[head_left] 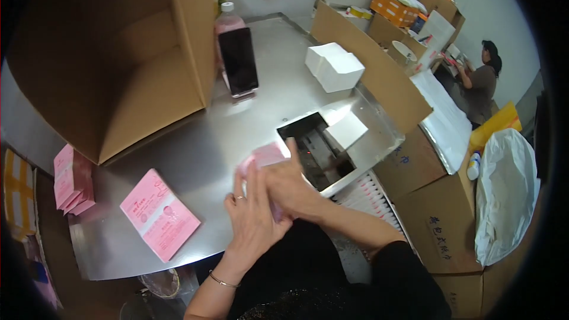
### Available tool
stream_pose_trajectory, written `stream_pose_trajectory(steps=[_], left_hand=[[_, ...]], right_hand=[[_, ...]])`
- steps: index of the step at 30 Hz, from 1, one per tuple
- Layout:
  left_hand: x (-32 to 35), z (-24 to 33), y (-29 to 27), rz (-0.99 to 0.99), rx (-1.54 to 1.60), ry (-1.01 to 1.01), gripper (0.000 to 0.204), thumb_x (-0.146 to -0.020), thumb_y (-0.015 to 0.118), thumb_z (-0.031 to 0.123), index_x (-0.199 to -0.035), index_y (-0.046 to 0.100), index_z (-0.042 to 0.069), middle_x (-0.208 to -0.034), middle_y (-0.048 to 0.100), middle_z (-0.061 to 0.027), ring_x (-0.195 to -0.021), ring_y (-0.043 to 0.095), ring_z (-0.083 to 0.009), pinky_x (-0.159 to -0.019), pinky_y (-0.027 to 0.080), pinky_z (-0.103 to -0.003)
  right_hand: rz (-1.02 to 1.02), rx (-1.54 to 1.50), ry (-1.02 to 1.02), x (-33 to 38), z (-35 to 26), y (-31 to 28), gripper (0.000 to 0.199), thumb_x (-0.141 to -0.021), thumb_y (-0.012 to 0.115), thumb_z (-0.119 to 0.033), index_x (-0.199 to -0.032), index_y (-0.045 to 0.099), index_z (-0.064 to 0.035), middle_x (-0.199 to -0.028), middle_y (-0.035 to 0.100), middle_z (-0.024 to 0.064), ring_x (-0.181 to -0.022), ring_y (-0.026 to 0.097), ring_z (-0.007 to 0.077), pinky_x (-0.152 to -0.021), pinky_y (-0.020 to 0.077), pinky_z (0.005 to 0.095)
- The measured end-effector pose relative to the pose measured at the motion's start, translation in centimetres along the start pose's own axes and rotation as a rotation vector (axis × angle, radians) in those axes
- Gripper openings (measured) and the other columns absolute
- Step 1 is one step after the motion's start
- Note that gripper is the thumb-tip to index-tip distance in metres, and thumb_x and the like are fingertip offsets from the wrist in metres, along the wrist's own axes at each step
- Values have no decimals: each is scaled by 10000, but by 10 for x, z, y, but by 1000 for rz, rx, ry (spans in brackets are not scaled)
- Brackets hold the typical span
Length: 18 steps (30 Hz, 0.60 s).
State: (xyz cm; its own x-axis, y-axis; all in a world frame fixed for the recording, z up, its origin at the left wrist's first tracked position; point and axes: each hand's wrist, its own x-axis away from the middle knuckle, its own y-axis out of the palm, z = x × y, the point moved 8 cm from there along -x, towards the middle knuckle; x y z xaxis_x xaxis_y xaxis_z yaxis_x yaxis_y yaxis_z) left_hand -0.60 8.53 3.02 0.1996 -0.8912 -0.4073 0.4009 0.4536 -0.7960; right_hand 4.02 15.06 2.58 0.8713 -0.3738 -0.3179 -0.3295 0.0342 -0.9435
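Note:
Close together above the near edge of the metal table, my left hand and my right hand hold a pink packet between them, blurred by motion. The left fingers are pressed along it and partly overlap my right hand, whose thumb points up. Most of the packet is hidden behind the hands. To the left lies a flat pink packet with a pale band across its middle. Right of my hands, a metal-framed opening in a boxy unit shows a dark mechanism with a small red light. A white square piece sits at its edge.
A large open cardboard box stands at the left, with pink packets beside it. A phone leans on a bottle. White stacked pieces lie behind the unit. Cartons stand right; a person sits beyond.

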Motion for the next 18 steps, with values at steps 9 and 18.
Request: stream_pose_trajectory(steps=[9,18], left_hand=[[0,-9,-17,-7,-295,29,618,-781,707,405,-1321,604,121,-1200,549,-148,-1058,507,-350,-829,378,-475],[-9,3,-14,-49,-324,71,634,-790,733,516,-1227,634,67,-1129,532,-188,-950,483,-342,-807,348,-455]], right_hand=[[457,554,428,54,111,-74,110,-865,648,-138,-871,646,-29,-836,574,119,-917,589,295,-836,442,484],[397,429,579,83,201,-56,170,-889,654,-149,-785,663,-15,-842,572,134,-856,571,314,-760,456,438]])
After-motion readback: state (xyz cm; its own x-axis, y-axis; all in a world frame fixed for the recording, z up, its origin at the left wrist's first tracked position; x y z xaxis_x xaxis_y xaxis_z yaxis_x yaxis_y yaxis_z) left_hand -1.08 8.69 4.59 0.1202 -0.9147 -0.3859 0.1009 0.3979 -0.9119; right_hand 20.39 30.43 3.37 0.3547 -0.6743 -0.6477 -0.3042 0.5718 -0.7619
